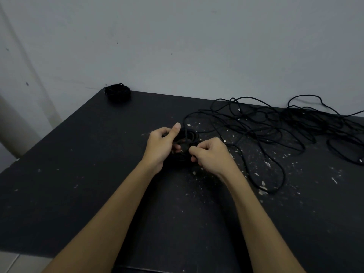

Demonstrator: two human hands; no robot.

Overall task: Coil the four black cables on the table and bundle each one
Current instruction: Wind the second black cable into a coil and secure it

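Your left hand [161, 144] grips the small coil [186, 139], fingers curled round it; your right hand [208, 154] pinches its strand just beside, nearer the slack; loose cable [275, 133] trails away rightward beyond your right fingers.

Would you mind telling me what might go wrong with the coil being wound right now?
The coil held by the left hand trails into the loose tangle; the right hand's pulling may tighten knots there. Black cable on the black table makes crossings easy to miss.
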